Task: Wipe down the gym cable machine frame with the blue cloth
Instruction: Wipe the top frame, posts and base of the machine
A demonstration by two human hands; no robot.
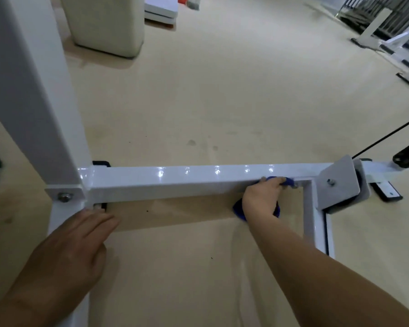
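Note:
The white cable machine frame (165,180) lies low across the floor as a horizontal bar, with an upright post (28,95) at its left end and a side bar (314,215) running toward me on the right. My right hand (262,199) grips the blue cloth (278,180) against the near side of the horizontal bar, close to the right corner; part of the cloth shows below my palm. My left hand (66,251) rests with straight fingers on the frame's left base near the post.
A grey pulley plate (338,182) with a bolt sits at the right corner, and a black cable (387,135) runs up from it. A cream bin (104,22) stands on the beige floor behind. More white equipment (387,31) stands at the far right.

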